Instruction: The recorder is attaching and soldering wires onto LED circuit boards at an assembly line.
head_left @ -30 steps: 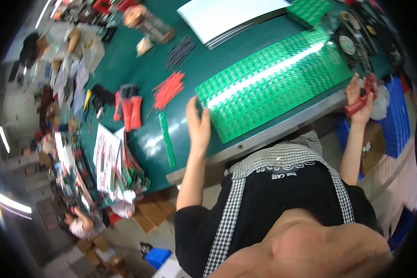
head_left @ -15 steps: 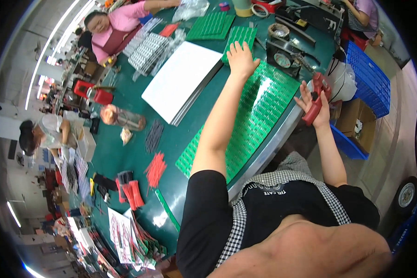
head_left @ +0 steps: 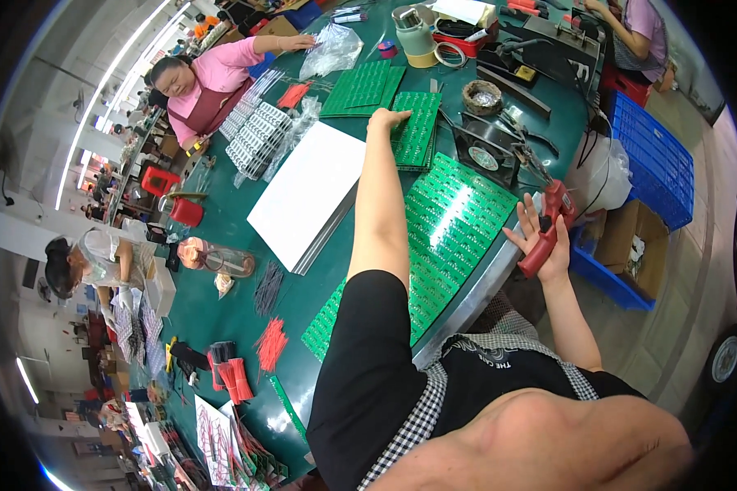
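My left hand (head_left: 387, 119) reaches far across the green table and rests on a stack of small green circuit boards (head_left: 418, 127). My right hand (head_left: 540, 237) hangs past the table's near edge, with fingers spread, holding a red-handled tool (head_left: 549, 225). Between the two hands lies a long green circuit board panel (head_left: 434, 245), partly hidden under my left arm.
A white sheet stack (head_left: 307, 196) lies left of my arm. More green boards (head_left: 360, 86), a small fan (head_left: 483, 151), tape rolls (head_left: 430, 53) and red wire bundles (head_left: 272, 344) sit on the table. A person in pink (head_left: 209, 78) works across it. Blue crates (head_left: 647, 159) stand on the right.
My left arm has stretched away from the near end of the long panel to the far stack of boards. The view has tilted up toward the far side. My right hand keeps the red tool.
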A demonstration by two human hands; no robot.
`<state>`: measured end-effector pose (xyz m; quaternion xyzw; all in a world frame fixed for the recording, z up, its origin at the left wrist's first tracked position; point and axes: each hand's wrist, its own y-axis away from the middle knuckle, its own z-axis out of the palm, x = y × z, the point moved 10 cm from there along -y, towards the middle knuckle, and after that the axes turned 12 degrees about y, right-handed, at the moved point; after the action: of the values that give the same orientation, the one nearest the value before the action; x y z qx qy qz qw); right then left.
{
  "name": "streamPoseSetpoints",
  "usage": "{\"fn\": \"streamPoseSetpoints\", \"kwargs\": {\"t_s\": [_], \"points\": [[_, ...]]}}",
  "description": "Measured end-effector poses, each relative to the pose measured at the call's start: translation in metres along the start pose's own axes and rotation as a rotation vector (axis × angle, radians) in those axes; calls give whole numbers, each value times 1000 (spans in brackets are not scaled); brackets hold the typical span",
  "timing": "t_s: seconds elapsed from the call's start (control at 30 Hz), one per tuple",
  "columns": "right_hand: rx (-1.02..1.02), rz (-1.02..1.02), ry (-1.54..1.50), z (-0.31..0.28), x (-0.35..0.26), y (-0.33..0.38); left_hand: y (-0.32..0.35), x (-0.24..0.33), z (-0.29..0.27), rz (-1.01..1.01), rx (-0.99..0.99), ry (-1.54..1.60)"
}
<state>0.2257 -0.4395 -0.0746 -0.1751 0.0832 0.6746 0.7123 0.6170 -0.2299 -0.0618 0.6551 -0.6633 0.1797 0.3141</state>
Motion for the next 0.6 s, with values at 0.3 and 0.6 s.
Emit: {"fn": "streamPoseSetpoints", "kwargs": {"t_s": [0.3, 0.6], "points": [[37, -59, 19, -14, -13, 5, 17, -12, 53, -307, -430, 386], [25, -71, 26, -15, -17, 7, 23, 26, 56, -174, -361, 809]]}}
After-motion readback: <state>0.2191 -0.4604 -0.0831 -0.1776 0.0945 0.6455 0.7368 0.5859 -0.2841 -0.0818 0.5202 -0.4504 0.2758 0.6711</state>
